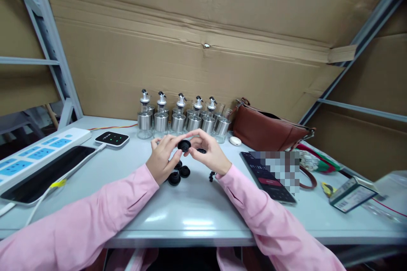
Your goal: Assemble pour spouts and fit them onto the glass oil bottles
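Between the fingertips of both hands is a round black stopper (184, 146), held above the table. My left hand (163, 156) pinches its left side, and my right hand (208, 150) grips its right side. Below my left hand lie several similar black stoppers (174, 178), partly covered by the fingers. Another black piece (201, 151) shows behind my right hand. Small black parts (211, 176) rest close to my right wrist. Behind the hands stand glass bottles with steel sleeves (161, 122); several of the front ones carry pourer spouts (181, 100).
A brown handbag (267, 129) and a phone (270, 177) lie to the right, with a small box (352, 194) farther out. On the left are a power strip (41, 152), a dark phone (47, 173) and a small router (112, 139). Cardboard (190, 67) walls the back.
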The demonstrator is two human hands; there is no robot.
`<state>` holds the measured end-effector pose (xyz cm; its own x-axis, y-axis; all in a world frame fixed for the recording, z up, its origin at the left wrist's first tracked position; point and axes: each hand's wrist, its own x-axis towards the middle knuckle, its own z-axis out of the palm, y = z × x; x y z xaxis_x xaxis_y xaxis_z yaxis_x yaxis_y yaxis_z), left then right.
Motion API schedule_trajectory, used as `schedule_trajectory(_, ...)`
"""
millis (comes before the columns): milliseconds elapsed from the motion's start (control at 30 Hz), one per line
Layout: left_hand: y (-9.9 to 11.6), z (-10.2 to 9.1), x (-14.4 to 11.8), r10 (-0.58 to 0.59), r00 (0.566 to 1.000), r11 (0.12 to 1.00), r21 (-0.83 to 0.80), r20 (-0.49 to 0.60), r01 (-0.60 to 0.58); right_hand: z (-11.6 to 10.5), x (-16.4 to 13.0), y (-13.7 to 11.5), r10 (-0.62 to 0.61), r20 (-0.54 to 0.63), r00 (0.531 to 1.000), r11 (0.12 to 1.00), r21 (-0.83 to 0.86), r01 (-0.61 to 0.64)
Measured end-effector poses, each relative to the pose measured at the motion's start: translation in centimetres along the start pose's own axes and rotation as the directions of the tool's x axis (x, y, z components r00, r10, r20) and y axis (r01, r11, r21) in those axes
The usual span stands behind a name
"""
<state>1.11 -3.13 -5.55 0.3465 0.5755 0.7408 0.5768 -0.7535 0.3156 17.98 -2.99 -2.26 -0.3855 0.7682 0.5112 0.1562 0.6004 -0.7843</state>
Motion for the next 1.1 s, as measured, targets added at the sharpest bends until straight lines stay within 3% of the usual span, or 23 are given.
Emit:
schedule_trajectory(267, -0.1, -0.2, 0.3, -0.086, 0.994, 0.996, -0.019, -0.064, 0.085, 0.1, -0.1, -0.3, -0.016, -0.036, 0.999, 0.998, -0.056, 0.014)
schedule_trajectory(767, 0.5, -1.3, 0.5, 0.003, 0.984, 1.000, 0.006, 0.177, -0.004, 0.9, -0.6, -0.5, 0.014, 0.077, 0.997, 0.992, -0.123, -0.004)
schedule_trajectory(1100, -0.4, -0.1, 0.2, -0.035, 0.986, 0.999, 0.005, 0.163, 0.034, 0.8, -0.6, -0.4, 0.009, 0.123, 0.992, 0.981, -0.194, 0.015)
